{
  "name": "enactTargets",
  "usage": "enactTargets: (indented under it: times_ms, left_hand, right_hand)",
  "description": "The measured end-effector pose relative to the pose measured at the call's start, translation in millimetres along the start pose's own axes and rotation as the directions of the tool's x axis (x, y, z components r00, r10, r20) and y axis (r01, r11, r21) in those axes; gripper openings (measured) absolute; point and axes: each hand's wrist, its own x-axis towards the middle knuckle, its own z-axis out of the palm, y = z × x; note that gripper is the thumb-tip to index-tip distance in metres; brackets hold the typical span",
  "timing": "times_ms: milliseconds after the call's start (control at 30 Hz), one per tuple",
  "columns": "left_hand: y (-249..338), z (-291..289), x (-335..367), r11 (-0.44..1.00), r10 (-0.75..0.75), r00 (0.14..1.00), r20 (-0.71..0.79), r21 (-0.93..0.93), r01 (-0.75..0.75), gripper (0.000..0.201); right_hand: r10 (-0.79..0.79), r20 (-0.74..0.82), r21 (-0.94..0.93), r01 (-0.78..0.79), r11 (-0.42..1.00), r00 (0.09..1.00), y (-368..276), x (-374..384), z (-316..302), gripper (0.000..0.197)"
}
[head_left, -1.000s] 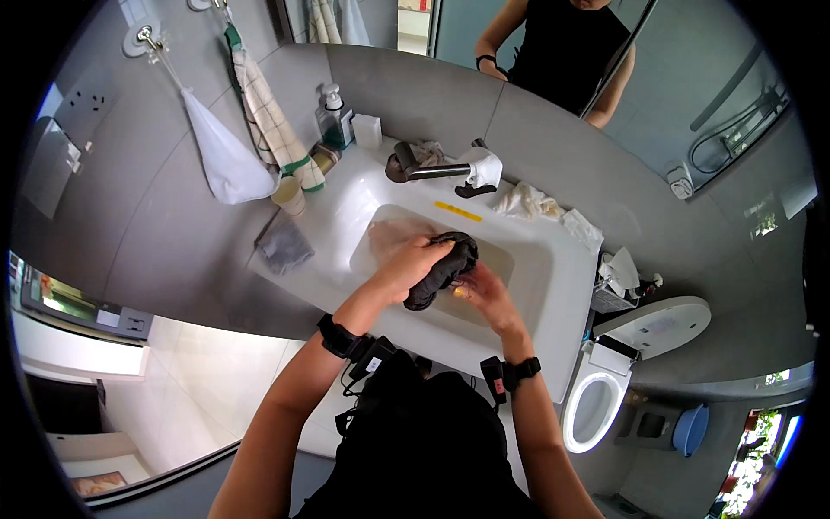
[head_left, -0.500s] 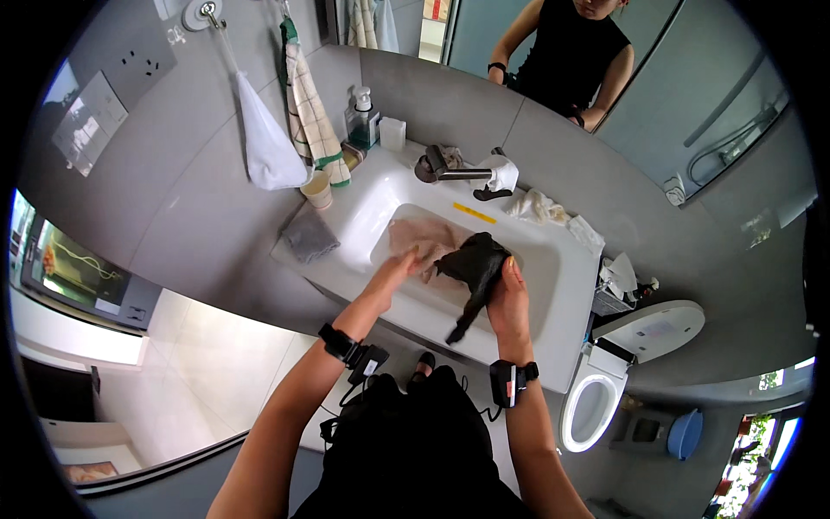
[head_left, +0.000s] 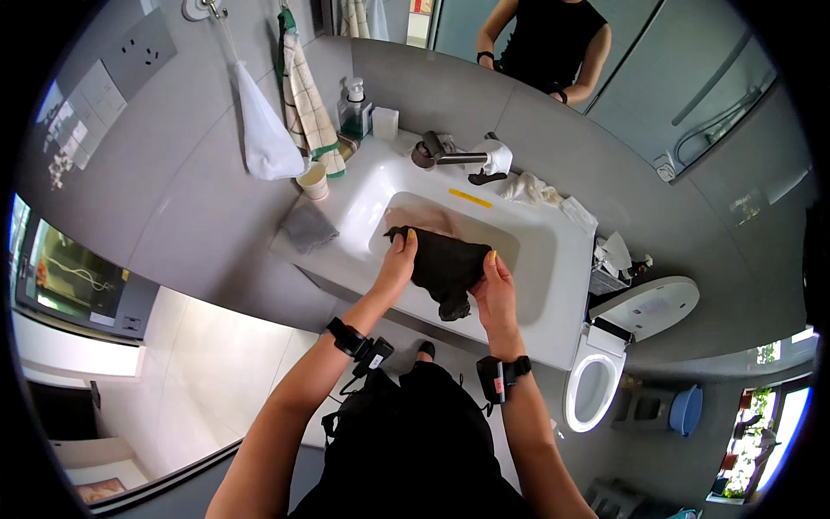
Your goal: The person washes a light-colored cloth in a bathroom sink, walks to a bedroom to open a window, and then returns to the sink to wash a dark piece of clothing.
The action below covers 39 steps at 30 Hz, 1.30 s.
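A wet-looking black cloth (head_left: 448, 266) is spread between my two hands over the white sink (head_left: 560, 281). My left hand (head_left: 399, 265) pinches its upper left corner, and my right hand (head_left: 495, 292) grips the right corner. From the lower edge of the cloth a bunched part hangs over the near side of the basin. Behind it a pale pink cloth (head_left: 424, 218) lies in the basin, partly covered by the black one. Whether the black piece is a garment or a rag, I cannot tell.
A dark faucet (head_left: 458, 158) stands at the sink's back. A grey folded cloth (head_left: 309, 227) and a paper cup (head_left: 313, 182) sit on the left rim. Crumpled white cloth (head_left: 531, 189) lies on the back rim. A toilet (head_left: 595, 389) stands to the right.
My left hand has come up from the pink cloth and taken hold of the black cloth. The black cloth, bunched in my right hand before, is now spread out between both hands.
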Motion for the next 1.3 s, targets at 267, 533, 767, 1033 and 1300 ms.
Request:
enactTargets:
  times_ms: [267,533,767,1033,1300]
  left_hand:
    - [22,-15,8,0.984,-0.128,0.878,0.461,-0.052,0.171,0.031]
    - [12,-2,45,0.930,0.280,0.956,0.088,0.221,-0.293,0.022]
    - [44,31,55,0.580,0.589,0.807,-0.049,0.720,-0.380,0.019]
    - [41,62,66,0.723,0.496,0.858,-0.131,0.609,-0.325,0.020]
    - [37,61,78,0.787,0.483,0.862,-0.153,0.507,-0.351,0.015]
  right_hand:
    - [-0.069,-0.164,-0.038,0.063,0.997,0.984,-26,5,-26,0.025]
    - [-0.057,-0.108,-0.112,0.044,0.993,0.993,-45,33,-40,0.026]
    - [-0.080,-0.331,-0.183,0.019,0.983,0.940,-65,56,-17,0.020]
    - [-0.214,-0.330,-0.378,0.079,0.922,0.919,-48,88,-55,0.022]
    - [-0.396,-0.315,-0.401,0.257,0.879,0.863,-52,102,-71,0.013]
